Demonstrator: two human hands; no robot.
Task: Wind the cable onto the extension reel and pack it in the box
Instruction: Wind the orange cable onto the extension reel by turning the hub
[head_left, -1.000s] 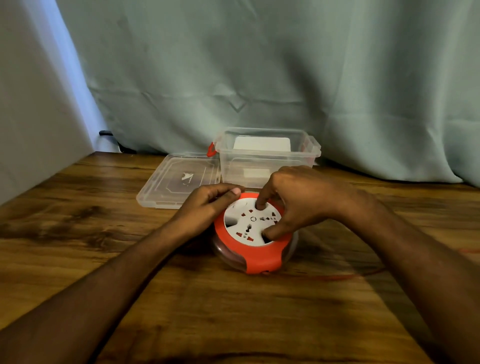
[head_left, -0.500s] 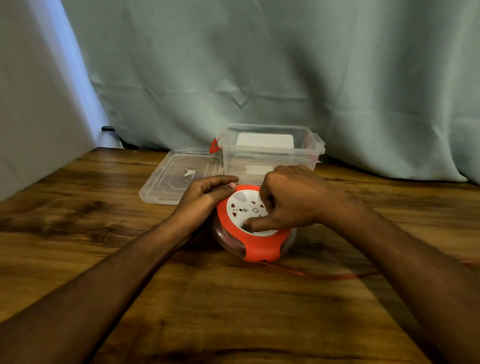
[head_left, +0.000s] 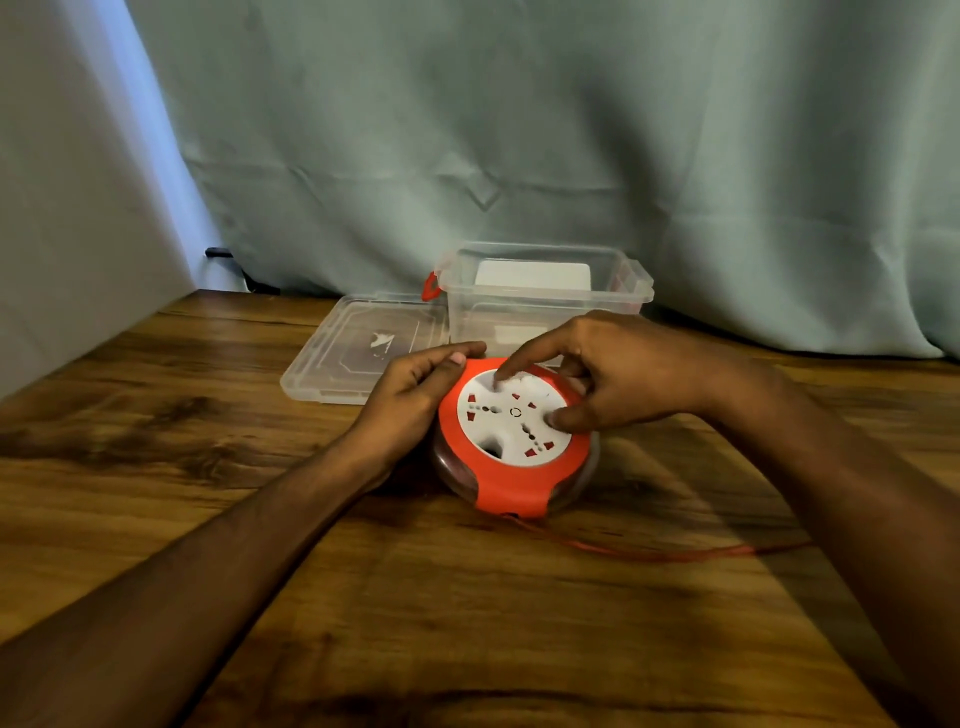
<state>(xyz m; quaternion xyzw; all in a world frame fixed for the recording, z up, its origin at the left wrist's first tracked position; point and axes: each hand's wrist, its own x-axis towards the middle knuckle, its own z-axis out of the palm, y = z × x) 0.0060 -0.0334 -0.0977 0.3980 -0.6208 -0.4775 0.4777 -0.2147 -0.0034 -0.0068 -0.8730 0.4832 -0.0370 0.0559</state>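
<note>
Left hand (head_left: 415, 384) grips reel (head_left: 511, 467) rim; right hand (head_left: 618, 379) fingertips pinch white dial.

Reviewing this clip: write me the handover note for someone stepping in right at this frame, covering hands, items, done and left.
Left hand: grips the far-left rim of the extension reel, steadying it on the table.
Right hand: forefinger and thumb set in the finger recesses of the white socket disc, placed to turn it.
Cable: a red length runs out from the reel's near side to the right, passing behind the right forearm; its end is out of sight.
Box: open, behind the reel; lid lies flat to its left.
Done: box opened. Some cable shows inside the reel's clear body.
Left: finish winding, put the reel in the box, close the lid.
</note>
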